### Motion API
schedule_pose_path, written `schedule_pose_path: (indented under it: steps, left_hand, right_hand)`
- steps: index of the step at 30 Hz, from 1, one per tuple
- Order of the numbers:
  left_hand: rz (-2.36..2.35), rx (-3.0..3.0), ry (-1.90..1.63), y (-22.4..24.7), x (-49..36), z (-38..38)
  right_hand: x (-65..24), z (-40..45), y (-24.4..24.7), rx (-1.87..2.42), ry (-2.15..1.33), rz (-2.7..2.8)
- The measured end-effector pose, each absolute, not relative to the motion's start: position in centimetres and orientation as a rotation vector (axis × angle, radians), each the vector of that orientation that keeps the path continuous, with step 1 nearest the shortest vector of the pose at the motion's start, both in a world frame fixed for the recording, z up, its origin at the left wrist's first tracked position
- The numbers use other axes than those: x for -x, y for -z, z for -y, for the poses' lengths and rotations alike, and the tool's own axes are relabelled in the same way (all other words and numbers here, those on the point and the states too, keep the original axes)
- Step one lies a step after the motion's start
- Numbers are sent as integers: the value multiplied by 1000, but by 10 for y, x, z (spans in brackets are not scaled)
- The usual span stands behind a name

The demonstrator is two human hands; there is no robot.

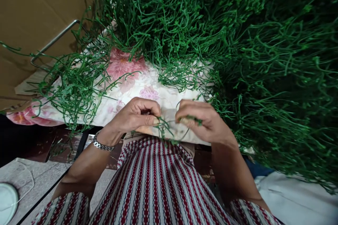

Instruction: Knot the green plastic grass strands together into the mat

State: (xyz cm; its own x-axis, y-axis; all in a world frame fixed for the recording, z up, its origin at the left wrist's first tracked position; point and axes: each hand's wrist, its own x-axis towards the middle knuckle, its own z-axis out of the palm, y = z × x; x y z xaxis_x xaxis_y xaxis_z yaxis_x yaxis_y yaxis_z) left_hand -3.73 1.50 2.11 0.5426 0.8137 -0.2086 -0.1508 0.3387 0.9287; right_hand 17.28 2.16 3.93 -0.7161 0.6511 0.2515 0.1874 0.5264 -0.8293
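Observation:
My left hand (141,115), a metal watch on its wrist, is closed with thumb and forefinger pinching a thin green branching stem (164,126), perhaps plastic. Opposite it, my right hand (199,117) is also closed, pinching another piece of green stem (194,119) whose end shows past the thumb. A narrow gap separates the two hands, which are just above the front edge of a floral cloth (150,77). Whether the two pieces are joined is too fine to make out. The fingers hide part of both stems.
A huge heap of similar green stems (185,17) covers the back and right. A smaller loose pile (76,88) lies at left on the cloth. Beyond it stand a brown cardboard sheet (39,3) and a bent metal rod (56,38). A round white lid-like object (7,200) is lower left.

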Motion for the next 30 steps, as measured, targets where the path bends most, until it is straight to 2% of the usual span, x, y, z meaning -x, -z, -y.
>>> schedule_pose_path:
  steps: [3,5,16,21,30]
  left_hand:
    - [-877,-1047,-879,-19,31,-15]
    - [-938,-1021,-946,-17,26,-12]
    - [-1062,-816,-1292,-8,7,0]
    - [-1097,-898,-1271,-3,8,4]
    - [-1003,-983,-964,-15,17,0]
  right_hand:
    - [-176,-27,-43,915,-776,2178]
    - [-172,-28,-42,915,-708,2193]
    - [-137,-11,-17,1072,-941,1943]
    - [-142,-10,-24,1077,-963,2033]
    - [-150,-14,-23,957,-901,2098]
